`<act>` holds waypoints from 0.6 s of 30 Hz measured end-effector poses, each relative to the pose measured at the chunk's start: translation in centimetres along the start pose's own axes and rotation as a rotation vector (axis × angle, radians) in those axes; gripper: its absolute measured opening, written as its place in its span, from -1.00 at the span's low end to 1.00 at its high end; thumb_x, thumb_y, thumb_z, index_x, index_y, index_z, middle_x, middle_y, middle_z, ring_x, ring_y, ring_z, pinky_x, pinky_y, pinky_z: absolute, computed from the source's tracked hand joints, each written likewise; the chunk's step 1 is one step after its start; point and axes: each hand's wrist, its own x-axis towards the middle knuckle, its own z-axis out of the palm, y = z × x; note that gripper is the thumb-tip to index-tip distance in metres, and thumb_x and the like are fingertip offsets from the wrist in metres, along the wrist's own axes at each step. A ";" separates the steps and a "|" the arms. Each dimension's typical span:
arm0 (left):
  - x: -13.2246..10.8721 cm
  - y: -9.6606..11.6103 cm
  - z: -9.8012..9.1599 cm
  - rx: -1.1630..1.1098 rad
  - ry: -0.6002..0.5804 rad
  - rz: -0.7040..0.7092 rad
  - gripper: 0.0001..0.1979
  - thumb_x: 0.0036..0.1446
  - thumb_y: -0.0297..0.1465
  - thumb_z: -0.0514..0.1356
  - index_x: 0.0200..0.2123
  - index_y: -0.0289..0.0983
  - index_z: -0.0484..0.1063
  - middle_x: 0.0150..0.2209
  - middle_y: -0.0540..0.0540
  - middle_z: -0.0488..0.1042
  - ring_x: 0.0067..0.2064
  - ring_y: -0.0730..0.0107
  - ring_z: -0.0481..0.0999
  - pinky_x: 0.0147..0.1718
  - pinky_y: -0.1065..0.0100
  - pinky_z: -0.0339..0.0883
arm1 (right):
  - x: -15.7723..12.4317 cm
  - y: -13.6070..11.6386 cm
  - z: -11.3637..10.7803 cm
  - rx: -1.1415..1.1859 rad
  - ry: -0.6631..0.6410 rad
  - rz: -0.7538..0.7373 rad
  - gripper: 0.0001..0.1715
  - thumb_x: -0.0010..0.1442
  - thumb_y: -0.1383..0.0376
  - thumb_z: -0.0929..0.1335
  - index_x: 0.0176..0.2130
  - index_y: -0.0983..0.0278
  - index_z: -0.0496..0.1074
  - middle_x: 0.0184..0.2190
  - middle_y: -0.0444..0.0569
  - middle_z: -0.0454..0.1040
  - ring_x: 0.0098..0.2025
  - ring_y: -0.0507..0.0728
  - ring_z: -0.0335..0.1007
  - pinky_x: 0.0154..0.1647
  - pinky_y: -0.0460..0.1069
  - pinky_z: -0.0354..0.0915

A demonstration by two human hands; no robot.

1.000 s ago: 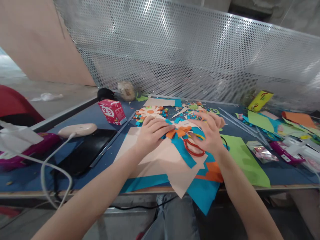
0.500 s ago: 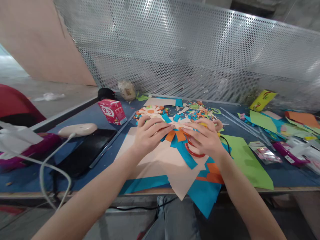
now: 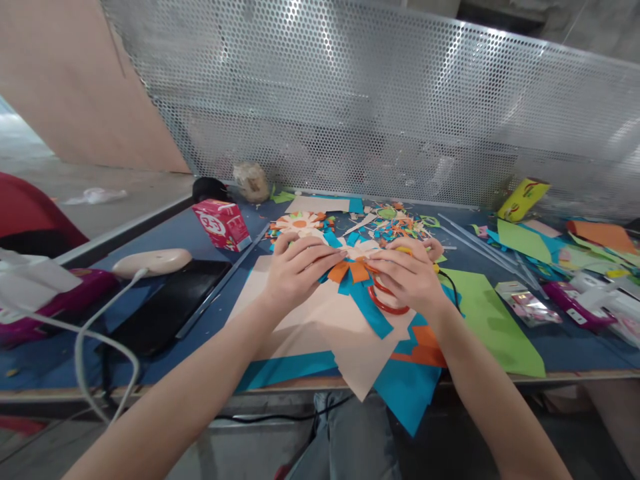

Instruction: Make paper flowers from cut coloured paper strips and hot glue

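Above a pile of paper sheets, both my hands grip a paper flower (image 3: 356,270) with orange, blue and pale petals. My left hand (image 3: 300,272) pinches its left side between thumb and fingers. On the opposite side, my right hand (image 3: 411,277) has its fingers closed at the flower's edge and partly covers it. Red loops (image 3: 387,303), which look like scissor handles, show beneath my right hand. Below the flower lie a blue paper strip (image 3: 374,312), peach sheets (image 3: 295,320) and blue sheets (image 3: 407,393). Another orange-and-peach paper flower (image 3: 301,222) rests behind my left hand.
Paper scraps (image 3: 403,225) are heaped at the back, before a perforated metal panel (image 3: 320,100). A pink box (image 3: 221,225), black phone (image 3: 170,307) and white cable (image 3: 100,313) lie left. Green paper (image 3: 493,327), a small plastic packet (image 3: 527,305) and a yellow box (image 3: 523,200) are right.
The view has shifted very slightly. Both hands stay on the paper flower, with hardly any visible movement of their fingers.
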 end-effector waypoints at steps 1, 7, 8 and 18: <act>0.0 0.0 0.0 -0.003 -0.002 0.000 -0.81 0.10 -0.49 0.16 -0.19 -0.17 0.41 -0.34 0.00 0.57 -0.26 0.38 0.48 -0.17 0.26 0.17 | 0.1 0.0 0.0 0.007 0.009 -0.012 -0.75 0.17 0.37 0.28 -0.13 0.18 0.42 -0.16 -0.12 0.51 -0.03 0.13 0.25 -0.02 0.05 0.28; -0.2 0.0 0.2 -0.056 -0.049 -0.013 -0.78 0.07 -0.52 0.17 -0.18 -0.20 0.40 -0.32 -0.03 0.57 -0.24 0.35 0.49 -0.17 0.25 0.20 | 0.6 -0.2 -0.1 0.102 0.040 0.053 -0.73 0.14 0.39 0.29 -0.14 0.15 0.40 -0.19 -0.11 0.52 -0.05 0.16 0.26 0.00 0.12 0.24; -0.2 0.0 0.3 -0.074 -0.062 -0.018 -0.78 0.07 -0.52 0.17 -0.18 -0.20 0.40 -0.32 -0.03 0.57 -0.24 0.35 0.49 -0.18 0.26 0.21 | 0.6 -0.2 0.0 0.118 0.033 0.099 -0.69 0.13 0.39 0.29 -0.10 0.15 0.39 -0.15 -0.09 0.50 -0.03 0.17 0.25 0.01 0.14 0.23; -0.7 0.1 0.8 -0.136 -0.093 -0.014 -0.76 0.06 -0.54 0.17 -0.17 -0.22 0.40 -0.31 -0.06 0.56 -0.23 0.32 0.48 -0.21 0.27 0.24 | 0.4 -0.5 0.4 0.167 0.031 0.111 -0.38 0.12 0.45 0.26 0.14 0.08 0.18 -0.25 -0.10 0.52 -0.10 0.17 0.27 -0.09 0.10 0.26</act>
